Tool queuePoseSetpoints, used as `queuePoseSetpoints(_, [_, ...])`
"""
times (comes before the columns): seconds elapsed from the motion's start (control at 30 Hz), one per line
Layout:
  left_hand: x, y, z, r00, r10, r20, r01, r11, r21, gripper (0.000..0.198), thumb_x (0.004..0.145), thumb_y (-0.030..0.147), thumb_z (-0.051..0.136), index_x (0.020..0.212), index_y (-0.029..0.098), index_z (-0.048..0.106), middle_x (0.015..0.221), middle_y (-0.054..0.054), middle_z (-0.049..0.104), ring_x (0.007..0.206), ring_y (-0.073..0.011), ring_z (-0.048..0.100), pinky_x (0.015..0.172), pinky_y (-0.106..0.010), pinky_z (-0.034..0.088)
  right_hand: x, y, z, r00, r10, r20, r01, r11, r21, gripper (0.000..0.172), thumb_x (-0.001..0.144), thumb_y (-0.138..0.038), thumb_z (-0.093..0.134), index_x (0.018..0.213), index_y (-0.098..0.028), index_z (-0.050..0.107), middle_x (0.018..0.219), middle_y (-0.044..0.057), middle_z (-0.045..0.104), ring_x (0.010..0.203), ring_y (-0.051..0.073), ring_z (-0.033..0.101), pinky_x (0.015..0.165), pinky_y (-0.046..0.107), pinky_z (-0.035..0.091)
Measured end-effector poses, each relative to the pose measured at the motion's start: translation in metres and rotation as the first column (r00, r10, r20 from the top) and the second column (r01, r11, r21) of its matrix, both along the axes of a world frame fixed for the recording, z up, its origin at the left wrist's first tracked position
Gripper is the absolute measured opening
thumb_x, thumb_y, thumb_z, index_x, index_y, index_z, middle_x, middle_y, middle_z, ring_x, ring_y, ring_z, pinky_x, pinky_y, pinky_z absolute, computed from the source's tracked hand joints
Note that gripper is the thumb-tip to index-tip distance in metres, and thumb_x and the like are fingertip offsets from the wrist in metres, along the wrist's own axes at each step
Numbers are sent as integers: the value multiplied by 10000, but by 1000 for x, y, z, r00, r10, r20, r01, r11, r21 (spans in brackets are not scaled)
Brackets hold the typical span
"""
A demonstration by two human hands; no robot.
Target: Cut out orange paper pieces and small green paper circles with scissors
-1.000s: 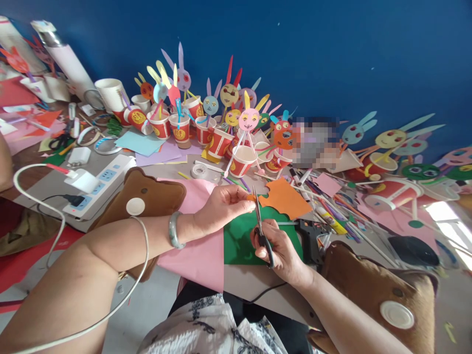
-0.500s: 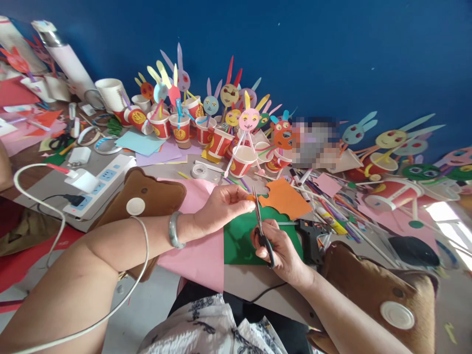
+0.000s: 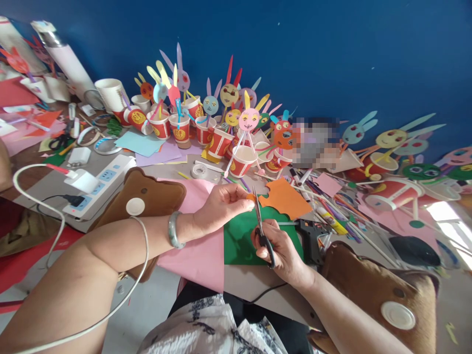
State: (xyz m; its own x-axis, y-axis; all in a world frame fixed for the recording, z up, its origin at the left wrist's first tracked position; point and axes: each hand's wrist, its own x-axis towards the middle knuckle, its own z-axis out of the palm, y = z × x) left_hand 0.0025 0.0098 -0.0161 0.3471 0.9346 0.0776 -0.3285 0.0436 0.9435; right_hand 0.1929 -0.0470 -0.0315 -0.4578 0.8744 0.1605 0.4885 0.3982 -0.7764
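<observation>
My left hand (image 3: 224,202) pinches the left edge of an orange paper sheet (image 3: 284,197) held above the table. My right hand (image 3: 278,248) grips a pair of black-handled scissors (image 3: 259,223), blades pointing up and meeting the orange paper just right of my left fingertips. Under both hands lie a green paper sheet (image 3: 239,241) and a pink paper sheet (image 3: 201,250). A green bangle sits on my left wrist.
Behind stand several red paper cups with paper bunny faces on sticks (image 3: 245,142). A white power strip (image 3: 99,189) and cable lie at left, a tape roll (image 3: 199,171) in the middle, a black glue gun (image 3: 311,236) and loose straws at right. Brown cushions (image 3: 147,194) flank my arms.
</observation>
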Motion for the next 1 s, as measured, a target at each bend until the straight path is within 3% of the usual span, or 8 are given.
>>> queuePoseSetpoints(0.53, [-2, 1, 0, 1000, 13, -3, -13, 999, 40, 145, 780, 254, 679, 712, 152, 601, 695, -7, 644, 703, -126, 597, 713, -281, 481, 1, 0, 0, 1000, 4, -10, -4, 1000, -7, 685, 825, -850, 336, 633, -207, 479, 608, 15, 560, 615, 172, 469, 754, 380, 388])
queuePoseSetpoints(0.7, [-2, 0, 6, 1000, 20, 2, -20, 1000, 20, 299, 888, 354, 556, 663, 159, 586, 683, -18, 628, 693, -129, 590, 718, -289, 472, 0, 0, 0, 1000, -7, -8, 8, 1000, 9, 688, 825, -850, 336, 626, -209, 486, 599, 19, 566, 604, 171, 472, 738, 383, 399])
queuePoseSetpoints(0.8, [-1, -1, 7, 1000, 9, 17, -9, 1000, 15, 283, 858, 388, 627, 701, 155, 604, 701, -17, 635, 706, -129, 595, 717, -288, 477, 0, 0, 0, 1000, -5, -5, 5, 1000, 11, 688, 828, -847, 335, 625, -207, 487, 598, 20, 572, 607, 173, 480, 736, 383, 401])
queuePoseSetpoints(1.0, [1, 0, 0, 999, 5, 36, -5, 1000, -12, 180, 750, 284, 752, 740, 140, 644, 707, -12, 662, 701, -115, 598, 701, -274, 491, 1, 0, 0, 1000, 6, -8, -6, 1000, 7, 679, 835, -837, 345, 632, -204, 485, 607, 14, 559, 610, 171, 479, 746, 377, 388])
